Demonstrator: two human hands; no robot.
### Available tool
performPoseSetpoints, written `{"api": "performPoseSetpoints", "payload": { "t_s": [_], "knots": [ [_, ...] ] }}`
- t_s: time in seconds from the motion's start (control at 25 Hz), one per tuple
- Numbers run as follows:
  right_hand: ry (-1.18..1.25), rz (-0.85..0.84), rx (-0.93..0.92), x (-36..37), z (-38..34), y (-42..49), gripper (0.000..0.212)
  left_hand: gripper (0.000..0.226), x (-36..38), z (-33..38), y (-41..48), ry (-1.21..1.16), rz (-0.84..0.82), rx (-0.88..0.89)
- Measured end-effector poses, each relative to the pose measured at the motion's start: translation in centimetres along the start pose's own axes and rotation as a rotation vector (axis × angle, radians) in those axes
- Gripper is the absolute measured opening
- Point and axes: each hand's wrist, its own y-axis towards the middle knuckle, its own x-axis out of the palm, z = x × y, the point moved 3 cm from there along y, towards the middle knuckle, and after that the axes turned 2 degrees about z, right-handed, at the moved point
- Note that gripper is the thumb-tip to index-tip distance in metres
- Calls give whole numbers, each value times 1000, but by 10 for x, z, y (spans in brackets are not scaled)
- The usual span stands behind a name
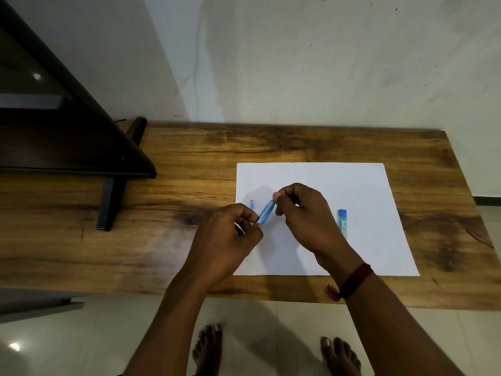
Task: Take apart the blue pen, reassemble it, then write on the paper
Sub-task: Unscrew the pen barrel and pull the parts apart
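A translucent blue pen part [266, 215] is held slantwise between both hands above the white paper [366, 185]. My left hand [230, 240] pinches its lower end and my right hand [303, 213] pinches its upper end with thumb and fingers. A small blue piece [252, 204] lies on the paper just left of the hands. A longer blue pen part with a printed label [343, 223] lies on the paper to the right, partly hidden by my right hand.
The paper lies on a low wooden table [176, 240] against a white wall. A black stand [113, 191] with a dark slanted panel occupies the table's left part. My bare feet [208, 346] stand on the tiled floor below the table's front edge.
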Motion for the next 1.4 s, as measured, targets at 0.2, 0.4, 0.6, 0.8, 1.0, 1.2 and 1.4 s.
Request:
{"api": "performPoseSetpoints", "payload": {
  "t_s": [0.2,0.4,0.6,0.8,1.0,1.2,1.4],
  "knots": [
    [5,-35,-1,6,-1,1,21,6,-3,-3,2,-8,7,3],
    [-57,-121,-50,10,-3,-2,18,8,-6,-5,1,-27,-16,-1],
    [-36,-163,-33,9,-5,-2,17,7,-7,-7,2,-35,-22,-9],
    [-83,-167,-44,9,-5,-3,17,7,-7,-8,2,-41,-21,-14],
    [-25,-139,-26,6,-4,1,25,8,-8,-9,2,-36,-10,-15],
    [-17,-87,1,0,-2,5,21,9,-7,-11,2,-21,-9,-26],
    [-70,-91,-19,1,-5,4,13,9,-6,-9,2,-14,-27,-25]
  ]
}}
